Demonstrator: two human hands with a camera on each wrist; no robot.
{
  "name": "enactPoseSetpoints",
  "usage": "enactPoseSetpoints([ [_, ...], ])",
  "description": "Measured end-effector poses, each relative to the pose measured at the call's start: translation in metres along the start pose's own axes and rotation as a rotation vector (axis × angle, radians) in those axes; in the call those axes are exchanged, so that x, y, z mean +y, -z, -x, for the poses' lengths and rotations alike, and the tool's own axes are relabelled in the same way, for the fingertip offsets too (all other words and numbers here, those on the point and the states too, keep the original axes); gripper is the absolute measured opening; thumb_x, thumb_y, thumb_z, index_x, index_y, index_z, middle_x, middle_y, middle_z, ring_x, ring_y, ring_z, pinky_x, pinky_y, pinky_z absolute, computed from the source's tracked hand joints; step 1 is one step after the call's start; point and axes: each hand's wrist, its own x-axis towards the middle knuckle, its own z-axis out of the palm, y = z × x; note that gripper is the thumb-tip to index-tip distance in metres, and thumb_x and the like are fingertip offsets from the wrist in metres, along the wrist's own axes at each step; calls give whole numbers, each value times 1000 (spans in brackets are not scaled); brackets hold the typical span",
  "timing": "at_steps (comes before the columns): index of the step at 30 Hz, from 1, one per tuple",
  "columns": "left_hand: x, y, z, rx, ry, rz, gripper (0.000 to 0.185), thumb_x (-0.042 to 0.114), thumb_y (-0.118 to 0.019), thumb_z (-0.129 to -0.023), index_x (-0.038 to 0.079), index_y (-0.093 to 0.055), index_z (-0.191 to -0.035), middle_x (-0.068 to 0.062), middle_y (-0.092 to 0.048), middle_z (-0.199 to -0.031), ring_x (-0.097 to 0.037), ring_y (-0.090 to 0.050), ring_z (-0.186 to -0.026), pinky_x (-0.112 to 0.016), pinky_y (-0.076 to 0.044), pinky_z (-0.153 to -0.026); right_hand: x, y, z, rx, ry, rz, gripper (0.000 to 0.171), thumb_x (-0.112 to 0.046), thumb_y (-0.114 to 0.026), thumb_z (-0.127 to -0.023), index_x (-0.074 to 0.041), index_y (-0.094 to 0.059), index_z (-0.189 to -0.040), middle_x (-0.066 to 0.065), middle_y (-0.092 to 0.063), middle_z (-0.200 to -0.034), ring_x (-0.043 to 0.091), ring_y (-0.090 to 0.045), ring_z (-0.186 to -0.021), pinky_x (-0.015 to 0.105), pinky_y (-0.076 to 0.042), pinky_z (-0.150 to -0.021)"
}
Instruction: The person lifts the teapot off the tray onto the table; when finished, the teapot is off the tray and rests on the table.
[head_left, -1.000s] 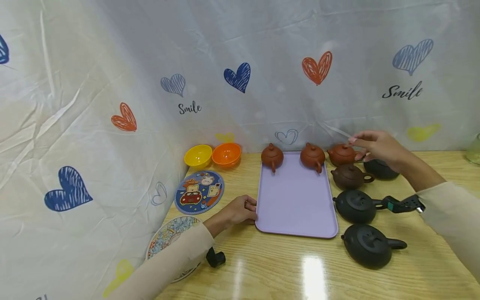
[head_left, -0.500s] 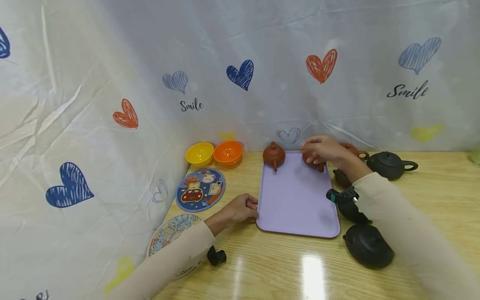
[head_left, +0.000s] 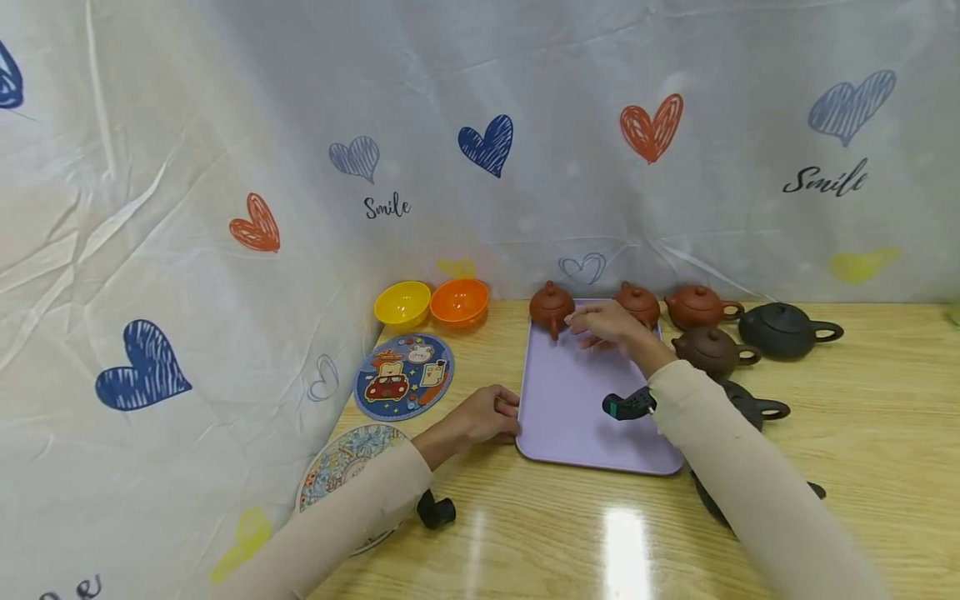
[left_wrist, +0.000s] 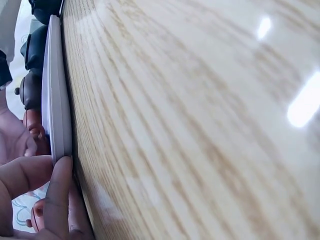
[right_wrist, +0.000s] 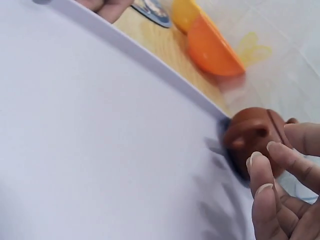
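Observation:
A lilac tray [head_left: 585, 417] lies flat on the wooden table. My left hand [head_left: 487, 414] grips its left edge, and the thumb [left_wrist: 60, 192] presses against the rim [left_wrist: 54, 95]. My right hand [head_left: 596, 323] hovers over the tray's far end with relaxed fingers and holds nothing. Its fingertips [right_wrist: 265, 167] are just short of a small red-brown teapot [head_left: 551, 305] at the tray's far left corner [right_wrist: 252, 135]. A second red-brown teapot [head_left: 639, 302] stands just behind the right hand.
Right of the tray stand a red teapot [head_left: 697, 307], a brown one [head_left: 711, 350] and black ones [head_left: 783, 329], [head_left: 750, 404], partly behind my right sleeve. Yellow [head_left: 402, 302] and orange [head_left: 459, 300] bowls, a cartoon coaster [head_left: 403, 375] and a patterned plate [head_left: 337, 467] lie left. A heart-printed curtain backs the table.
My right hand has swept left from the red teapot beside the tray, past the second teapot, to the leftmost one. The left hand has stayed on the tray's edge.

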Motion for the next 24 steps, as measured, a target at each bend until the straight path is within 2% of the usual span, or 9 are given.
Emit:
enactPoseSetpoints([
  [6, 0, 1, -1, -6, 3, -1, 44, -3, -72, -85, -4, -53, -124, -12, -58, -102, -18, -61, -82, -30, -63, -76, 7, -12, -4, -86, -34, -37, 44, -25, -56, -100, -3, -56, -139, 21, -61, -133, 12, -66, -75, 23, -55, -67],
  [10, 0, 1, -2, -9, 4, 4, 44, -2, -72, -85, -4, -53, -124, -13, -59, -102, -18, -62, -82, -31, -63, -77, 10, -16, -7, -173, -44, -60, 52, -28, -56, -101, -4, -47, -147, 24, -58, -138, 11, -66, -73, 21, -53, -64],
  [13, 0, 1, -2, -9, 2, 6, 44, -3, -72, -85, -5, -53, -125, -13, -59, -103, -18, -62, -83, -32, -63, -78, 12, -19, -9, -202, -32, -89, 53, -28, -55, -102, -3, -43, -148, 26, -56, -140, 11, -67, -74, 21, -54, -65],
  [17, 1, 1, -1, -6, 2, 1, 45, -3, -72, -85, -5, -53, -125, -13, -59, -103, -18, -62, -82, -32, -63, -78, 15, -22, -9, -170, -11, -102, 46, -32, -53, -103, -1, -47, -137, 24, -57, -137, 12, -67, -76, 22, -55, -65],
  [21, 0, 0, -2, -3, 0, -5, 45, -3, -73, -84, -5, -53, -125, -12, -59, -102, -18, -61, -82, -30, -63, -77, 14, -23, -9, -88, -10, -108, 44, -41, -51, -104, 0, -53, -120, 18, -58, -128, 12, -67, -75, 22, -56, -65],
  [24, 0, 0, -2, -2, -5, -5, 45, -4, -73, -84, -5, -53, -125, -12, -59, -102, -18, -61, -82, -30, -63, -76, 13, -24, -9, -14, -15, -119, 43, -41, -50, -105, 1, -56, -112, 17, -59, -125, 11, -66, -73, 22, -56, -64],
])
